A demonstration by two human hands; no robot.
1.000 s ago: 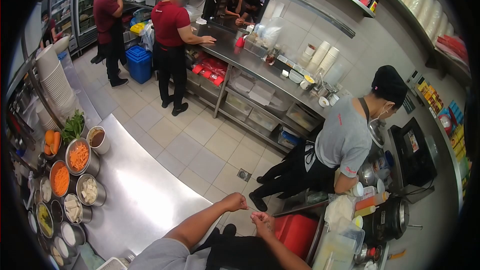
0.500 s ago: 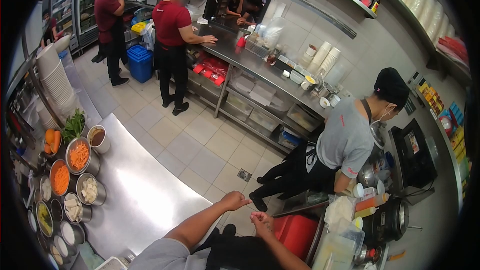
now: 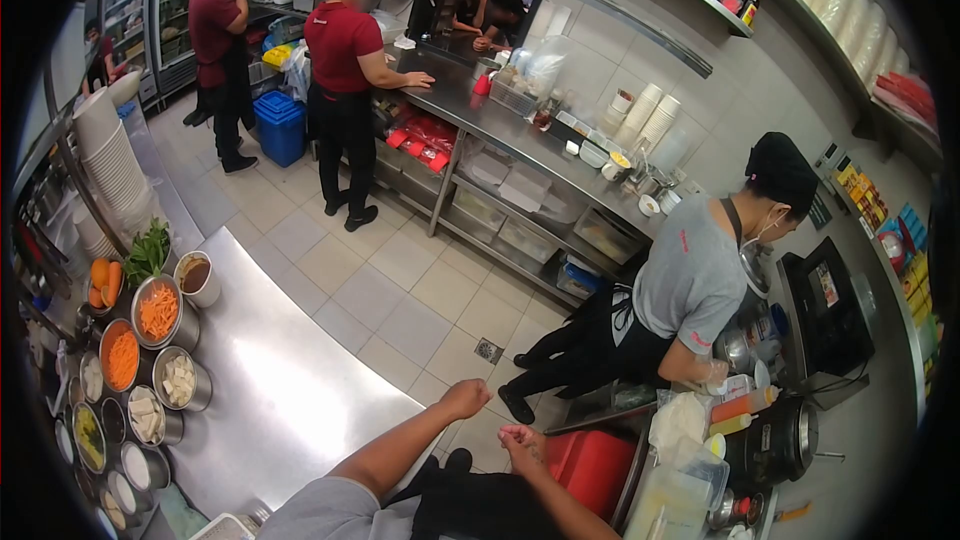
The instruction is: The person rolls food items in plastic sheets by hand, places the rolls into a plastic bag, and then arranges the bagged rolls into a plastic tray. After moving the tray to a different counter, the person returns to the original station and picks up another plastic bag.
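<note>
Near the bottom middle, in front of my black apron (image 3: pixel 490 508), both my hands are raised and a little apart. My left hand (image 3: pixel 467 399) is curled into a fist, and whatever may be inside it is hidden. Just below and to its right, the fingers of my right hand (image 3: pixel 523 447) are pressed together as in a pinch; I cannot make out anything between them. Neither hand touches a surface. The steel worktable (image 3: pixel 290 360) lies left of my hands, and a red bin (image 3: pixel 590 465) is right of my right hand.
Pots of shredded carrot (image 3: pixel 158 310) and white cubes (image 3: pixel 180 380) line the table's left side. A co-worker in grey (image 3: pixel 690 260) bends over the right counter. Another person in red (image 3: pixel 345 50) stands at the back counter (image 3: pixel 500 130). Tiled floor (image 3: pixel 400 290) lies between.
My left hand has drawn back slightly to the left, its pointing finger now curled in. My right hand is nearly still. The grey-shirted co-worker's gloved hand has come into sight over the counter.
</note>
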